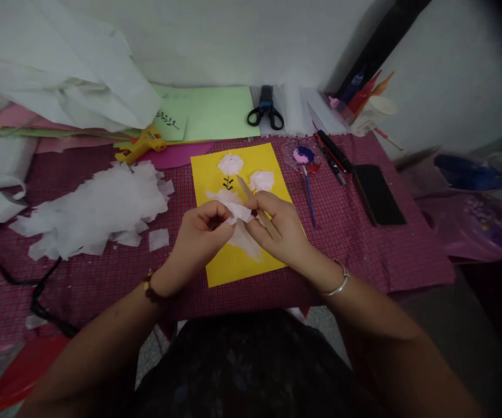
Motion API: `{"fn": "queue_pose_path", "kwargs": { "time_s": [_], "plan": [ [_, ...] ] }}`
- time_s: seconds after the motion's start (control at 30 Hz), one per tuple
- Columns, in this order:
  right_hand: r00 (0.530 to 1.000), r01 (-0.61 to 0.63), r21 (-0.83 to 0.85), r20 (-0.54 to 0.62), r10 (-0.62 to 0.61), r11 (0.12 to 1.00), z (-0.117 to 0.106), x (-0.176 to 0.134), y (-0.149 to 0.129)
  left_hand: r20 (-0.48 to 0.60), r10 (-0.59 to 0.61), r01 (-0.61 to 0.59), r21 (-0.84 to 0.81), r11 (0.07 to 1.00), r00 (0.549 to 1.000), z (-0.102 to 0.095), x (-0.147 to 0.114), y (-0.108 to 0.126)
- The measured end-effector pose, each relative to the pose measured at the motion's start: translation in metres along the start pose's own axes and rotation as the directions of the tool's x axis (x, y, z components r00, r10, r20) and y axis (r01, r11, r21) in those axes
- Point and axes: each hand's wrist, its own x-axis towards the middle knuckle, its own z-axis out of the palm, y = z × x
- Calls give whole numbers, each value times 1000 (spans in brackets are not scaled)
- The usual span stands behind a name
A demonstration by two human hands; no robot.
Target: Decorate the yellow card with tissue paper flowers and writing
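Over a yellow card (228, 271), my left hand (201, 229) pinches a small piece of white tissue paper (241, 212) by its near edge. Closed from the other side, my right hand (279, 223) grips the same tissue and also a thin tan stick (245, 186), whose tip points up and left. On the card are two pale pink tissue flowers, one at the top (230, 164) and one to its right (262, 180). Dark leaf marks (228, 183) run below the top flower. More tissue lies under my hands, partly hidden by them.
White tissue squares (98, 203) are heaped at left, near a yellow glue gun (141, 145). Black-handled scissors (266, 110) lie behind the card. At right are a paint palette (302, 154), a blue brush (309, 197), pens (333, 154) and a dark phone-like slab (378, 194). A black cable (37, 305) crosses the left side.
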Motion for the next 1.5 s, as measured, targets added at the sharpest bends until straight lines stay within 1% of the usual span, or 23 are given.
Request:
{"fn": "queue_pose_path", "kwargs": {
  "time_s": [0.07, 0.13, 0.23, 0.33, 0.4, 0.57, 0.63, 0.7, 0.73, 0.8, 0.83, 0.87, 0.93, 0.97, 1.0, 1.03, 1.1, 1.17, 1.23, 1.3, 1.4, 1.5],
  "plan": [
    [1000, -10, -8, 10, 10, 1000, 0, 0, 0, 17, -32, 33, -56, 998, 999, 0, 1, -1],
    [1000, 5, 0, 28, -5, 1000, 1, 0, 0, 40, -71, 75, -111, 991, 997, 0, 1, -2],
    [996, 82, 29, 32, -83, 996, 2, 0, 1, 65, -111, 121, -191, 974, 992, 0, 1, -2],
    [992, 130, 47, -4, -130, 990, 3, 0, 2, 84, -119, 136, -239, 961, 989, 0, 1, -3],
    [995, 103, 54, -17, -102, 993, 2, 1, 2, 100, -121, 143, -249, 958, 988, -1, 1, -4],
    [998, -56, 110, -21, 59, 992, 2, 2, 0, 112, -130, 157, -290, 944, 985, -3, 2, -4],
    [994, -102, 141, -11, 104, 985, 3, 2, 1, 116, -126, 154, -278, 948, 985, -4, 3, -3],
    [992, -125, 162, -1, 127, 979, 4, 3, 1, 103, -83, 103, -216, 971, 991, -4, 3, -2],
    [991, -133, 167, 3, 134, 977, 5, 3, 1, 86, -42, 55, -155, 986, 995, -3, 2, -1],
    [989, -145, 169, 8, 146, 975, 5, 3, 2, 41, 75, -77, 57, 995, 996, -2, 1, 1],
    [989, -149, 168, 12, 149, 974, 5, 2, 2, 23, 147, -148, 199, 969, 989, -1, 0, 1],
    [989, -149, 168, 16, 148, 975, 5, 2, 2, 16, 222, -214, 340, 916, 975, 0, -1, 2],
    [991, -137, 163, 25, 135, 977, 4, 2, 2, 38, 352, -313, 553, 772, 935, 0, -4, 2],
    [992, -124, 155, 26, 121, 980, 4, 2, 2, 58, 393, -345, 610, 713, 918, 0, -4, 3],
    [994, -108, 142, 25, 106, 984, 4, 2, 1, 73, 419, -365, 638, 678, 905, -1, -5, 3],
    [996, -94, 126, 21, 92, 988, 3, 1, 1, 78, 426, -372, 645, 668, 901, -1, -5, 3],
    [997, -76, 98, 18, 74, 992, 2, 1, 0, 56, 400, -346, 620, 704, 915, -1, -4, 5],
    [996, -89, 100, 26, 86, 991, 2, 1, 0, 13, 318, -276, 527, 803, 948, -2, -3, 6],
    [992, -127, 125, 42, 123, 984, 2, 2, 0, -6, 200, -184, 360, 915, 980, -3, -1, 5],
    [983, -179, 174, 68, 169, 968, 2, 3, 2, 10, 94, -94, 175, 980, 996, -4, 1, 3],
    [967, -253, 294, 112, 230, 922, 2, 4, 2, 36, 1, -1, -8, 1000, 999, -7, 3, -2],
    [955, -297, 358, 126, 270, 885, 2, 4, 1, 53, -23, 28, -87, 996, 998, -9, 4, -5]
  ]
}}
